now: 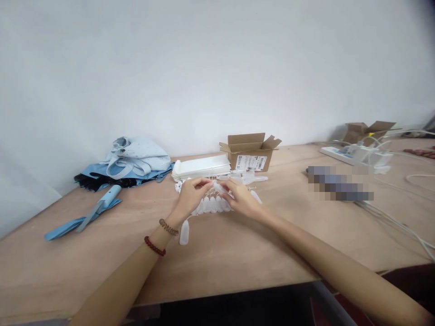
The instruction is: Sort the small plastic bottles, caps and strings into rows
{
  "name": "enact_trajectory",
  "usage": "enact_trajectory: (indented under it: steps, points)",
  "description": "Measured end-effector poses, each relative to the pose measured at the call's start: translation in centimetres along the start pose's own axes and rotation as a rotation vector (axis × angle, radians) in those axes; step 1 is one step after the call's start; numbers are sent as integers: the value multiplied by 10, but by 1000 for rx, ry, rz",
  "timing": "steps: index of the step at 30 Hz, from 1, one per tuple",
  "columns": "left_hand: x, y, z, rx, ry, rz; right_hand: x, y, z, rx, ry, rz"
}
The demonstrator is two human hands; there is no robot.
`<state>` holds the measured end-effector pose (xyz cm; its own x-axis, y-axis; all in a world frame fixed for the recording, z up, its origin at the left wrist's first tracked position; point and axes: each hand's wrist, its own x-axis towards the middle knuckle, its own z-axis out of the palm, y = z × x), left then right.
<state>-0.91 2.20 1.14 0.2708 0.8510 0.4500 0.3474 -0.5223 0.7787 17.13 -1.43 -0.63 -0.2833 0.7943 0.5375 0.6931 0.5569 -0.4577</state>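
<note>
My right hand [242,198] is closed on a small translucent white plastic tag [219,187], gripping it between thumb and fingers. At the tag's other end, my left hand [193,195] is pinched, fingertips close together; what exactly sits between them is too small to make out. Below my hands lies a row of similar white tags [213,205], side by side, with thin strings at their tops. One single tag [184,232] with a string rests nearer to me, by my left wrist. Another tag [256,197] lies just beyond my right hand.
Behind my hands are a stack of white sheets or bags [202,166] and an open cardboard box [251,159]. On the left lie a folded blue umbrella [102,206] and a pale blue cloth bag [139,156]. A blurred-out object [340,183], power strip [340,155] and cables are right.
</note>
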Motion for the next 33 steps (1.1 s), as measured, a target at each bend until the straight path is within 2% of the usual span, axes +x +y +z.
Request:
enact_trajectory:
  steps: [6,10,13,15,20,24,29,33]
  points:
    - [-5,7,1,199,-21,203,-3,-2,8,85,-2,49]
    - [-7,7,2,250,-56,326,-5,-3,9,148,-11,41]
    - [-9,7,3,281,-69,424,-4,-6,7,242,-1,99]
    - [-11,8,4,293,-76,434,-3,-8,5,358,7,153]
    - [-18,9,3,267,-87,357,-2,-10,4,672,-21,306]
    - [-22,10,-6,299,-131,409,-3,-11,6,782,-61,404]
    - [-28,14,-17,434,-199,530,-5,-24,4,837,-141,380]
    - [-37,14,-24,485,-225,537,-9,-34,8,887,-188,340]
